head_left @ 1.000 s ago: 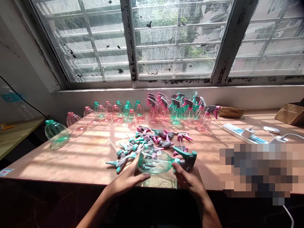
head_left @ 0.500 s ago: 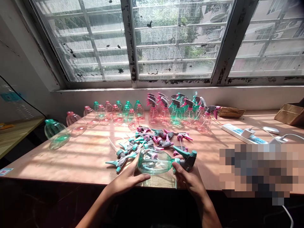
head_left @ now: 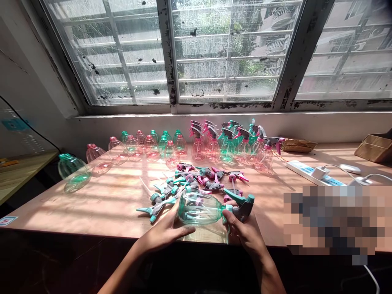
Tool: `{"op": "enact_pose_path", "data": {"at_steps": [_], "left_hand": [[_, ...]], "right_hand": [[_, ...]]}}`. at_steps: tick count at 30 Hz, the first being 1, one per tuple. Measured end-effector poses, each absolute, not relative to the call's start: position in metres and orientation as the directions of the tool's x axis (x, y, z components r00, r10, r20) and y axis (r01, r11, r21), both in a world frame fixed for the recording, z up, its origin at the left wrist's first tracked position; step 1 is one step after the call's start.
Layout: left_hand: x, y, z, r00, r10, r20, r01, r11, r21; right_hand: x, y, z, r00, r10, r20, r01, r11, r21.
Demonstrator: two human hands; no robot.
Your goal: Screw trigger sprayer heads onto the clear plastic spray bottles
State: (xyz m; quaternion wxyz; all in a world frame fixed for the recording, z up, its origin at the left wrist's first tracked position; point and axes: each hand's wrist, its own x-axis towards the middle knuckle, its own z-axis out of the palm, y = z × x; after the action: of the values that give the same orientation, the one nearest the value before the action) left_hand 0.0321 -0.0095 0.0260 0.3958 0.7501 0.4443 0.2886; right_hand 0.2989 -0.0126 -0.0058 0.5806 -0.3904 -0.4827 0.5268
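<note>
A clear green spray bottle (head_left: 200,208) lies on its side in the air above the table's front edge, its neck to the right. My left hand (head_left: 168,228) is closed around the base end, thumb along the lower side. At the neck, my right hand (head_left: 243,228) grips the teal collar of the grey-and-teal spray head (head_left: 245,206); some of its fingers are hidden behind. Just beyond the bottle lies a heap of loose spray heads (head_left: 208,179), pink-and-grey and teal-and-grey, some with dip tubes showing.
Open pink and green bottles (head_left: 151,149) stand at the back left. Several bottles with spray heads (head_left: 228,145) stand at the back centre. Rightward are a power strip (head_left: 315,173) with plugs, a brown paper packet (head_left: 298,145), a cardboard box (head_left: 373,149) and a blurred patch.
Almost nothing differs. Both hands hold the bottle in the same pose, and the whole view has shifted very slightly.
</note>
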Motion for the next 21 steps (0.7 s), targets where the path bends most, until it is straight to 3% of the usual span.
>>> {"op": "enact_pose_path", "data": {"at_steps": [21], "left_hand": [[0.0321,-0.0081,0.0258,0.461,0.883,0.085,0.387,-0.286,0.877]], "right_hand": [[0.3014,-0.0153,-0.0034,-0.064,0.980,0.186,-0.163,0.174,-0.971]]}}
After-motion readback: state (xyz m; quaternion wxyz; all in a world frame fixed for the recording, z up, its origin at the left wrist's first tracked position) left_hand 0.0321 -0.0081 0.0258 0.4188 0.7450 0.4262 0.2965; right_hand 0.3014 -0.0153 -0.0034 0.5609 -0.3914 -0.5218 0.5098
